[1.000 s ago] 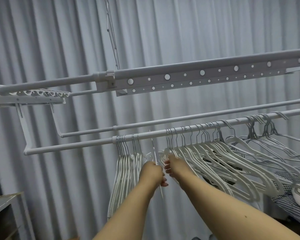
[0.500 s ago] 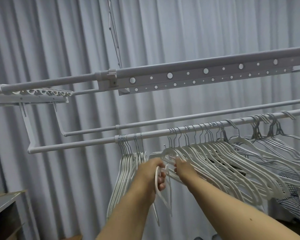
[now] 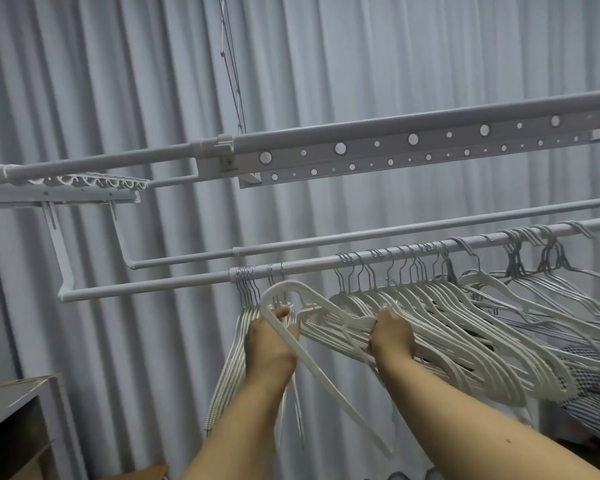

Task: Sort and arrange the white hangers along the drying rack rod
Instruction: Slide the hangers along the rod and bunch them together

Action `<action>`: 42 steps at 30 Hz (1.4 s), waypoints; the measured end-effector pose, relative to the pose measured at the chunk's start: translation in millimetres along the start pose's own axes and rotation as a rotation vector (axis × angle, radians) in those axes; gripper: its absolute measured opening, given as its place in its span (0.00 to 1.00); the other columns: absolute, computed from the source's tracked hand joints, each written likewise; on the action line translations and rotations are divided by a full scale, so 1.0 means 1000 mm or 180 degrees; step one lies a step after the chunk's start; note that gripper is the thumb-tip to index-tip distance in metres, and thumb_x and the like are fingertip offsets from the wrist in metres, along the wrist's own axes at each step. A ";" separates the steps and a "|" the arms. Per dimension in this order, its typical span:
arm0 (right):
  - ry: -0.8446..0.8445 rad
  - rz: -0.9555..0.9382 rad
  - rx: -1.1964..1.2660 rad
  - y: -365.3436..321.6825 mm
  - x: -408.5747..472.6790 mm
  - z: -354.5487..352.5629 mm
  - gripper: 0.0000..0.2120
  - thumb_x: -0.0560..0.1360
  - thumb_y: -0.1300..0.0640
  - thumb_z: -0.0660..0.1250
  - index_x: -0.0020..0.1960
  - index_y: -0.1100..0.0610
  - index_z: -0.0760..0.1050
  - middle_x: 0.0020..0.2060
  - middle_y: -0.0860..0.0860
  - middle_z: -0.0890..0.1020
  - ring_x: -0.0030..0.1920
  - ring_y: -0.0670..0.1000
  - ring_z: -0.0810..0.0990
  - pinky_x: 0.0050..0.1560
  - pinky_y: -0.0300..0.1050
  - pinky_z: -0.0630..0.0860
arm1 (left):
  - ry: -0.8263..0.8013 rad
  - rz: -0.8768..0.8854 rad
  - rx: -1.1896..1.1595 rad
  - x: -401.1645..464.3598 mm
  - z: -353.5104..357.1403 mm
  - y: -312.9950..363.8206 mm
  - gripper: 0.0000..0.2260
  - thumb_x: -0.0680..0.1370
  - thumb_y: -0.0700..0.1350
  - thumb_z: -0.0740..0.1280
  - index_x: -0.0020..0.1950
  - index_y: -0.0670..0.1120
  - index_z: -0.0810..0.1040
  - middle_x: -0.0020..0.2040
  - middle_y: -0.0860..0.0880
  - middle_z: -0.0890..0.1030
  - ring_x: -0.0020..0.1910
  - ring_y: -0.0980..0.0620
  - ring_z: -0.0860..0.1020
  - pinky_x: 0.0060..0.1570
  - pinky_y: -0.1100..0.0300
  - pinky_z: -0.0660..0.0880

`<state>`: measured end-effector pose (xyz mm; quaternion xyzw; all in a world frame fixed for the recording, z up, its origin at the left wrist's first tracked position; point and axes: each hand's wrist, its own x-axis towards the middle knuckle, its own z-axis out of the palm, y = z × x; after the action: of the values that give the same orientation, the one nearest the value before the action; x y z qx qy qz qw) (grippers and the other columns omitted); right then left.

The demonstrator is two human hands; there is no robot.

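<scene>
Head view, rod: the drying rack rod (image 3: 153, 288) runs from lower left up to the right, with a second rod (image 3: 361, 233) behind it and a perforated rail (image 3: 413, 147) above
Head view, left group: a tight bundle of white hangers (image 3: 229, 358) hangs from the rod at its joint, just left of your left hand
Head view, right group: a long fanned row of white hangers (image 3: 482, 344) hangs further right along the rod, shoulders slanting down to the right
Head view, your left hand (image 3: 269, 344): fingers grasping one loose hanger (image 3: 326, 382), tilted, its curved end raised just below the rod and its long arm slanting down to the right between your forearms
Head view, your right hand (image 3: 392, 336): fingers curled around the near ends of the fanned row, grasping them
Head view, surroundings: a pleated grey curtain (image 3: 118, 98) fills the background; a dark shelf corner (image 3: 11, 407) sits at lower left
</scene>
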<state>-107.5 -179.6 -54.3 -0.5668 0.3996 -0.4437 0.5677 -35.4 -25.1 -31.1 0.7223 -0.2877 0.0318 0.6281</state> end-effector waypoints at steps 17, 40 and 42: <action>0.1164 -0.0220 -0.0914 0.006 -0.009 -0.022 0.24 0.83 0.49 0.43 0.60 0.62 0.73 0.54 0.62 0.80 0.54 0.65 0.78 0.50 0.54 0.70 | -0.0300 -0.0341 0.1075 0.001 0.004 -0.043 0.29 0.70 0.35 0.61 0.72 0.47 0.70 0.68 0.44 0.72 0.61 0.44 0.76 0.58 0.53 0.75; 0.1634 -0.0422 -0.0515 0.018 -0.017 0.000 0.21 0.83 0.53 0.47 0.59 0.64 0.74 0.59 0.61 0.75 0.52 0.64 0.76 0.47 0.52 0.68 | -0.0177 -0.0304 0.1104 0.011 0.002 -0.053 0.27 0.76 0.33 0.58 0.75 0.47 0.66 0.74 0.46 0.66 0.70 0.46 0.69 0.56 0.65 0.64; 0.1645 -0.0461 -0.0515 0.020 -0.017 0.001 0.21 0.83 0.53 0.47 0.59 0.64 0.74 0.58 0.61 0.75 0.51 0.64 0.77 0.46 0.51 0.68 | -0.0179 -0.0310 0.1102 0.011 0.002 -0.053 0.27 0.76 0.33 0.58 0.75 0.47 0.66 0.74 0.46 0.65 0.70 0.46 0.69 0.57 0.65 0.64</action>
<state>-110.6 -163.7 -75.1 -0.5055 0.5236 -0.5796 0.3667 -2.6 -28.6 -74.5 0.8333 -0.2601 0.0302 0.4869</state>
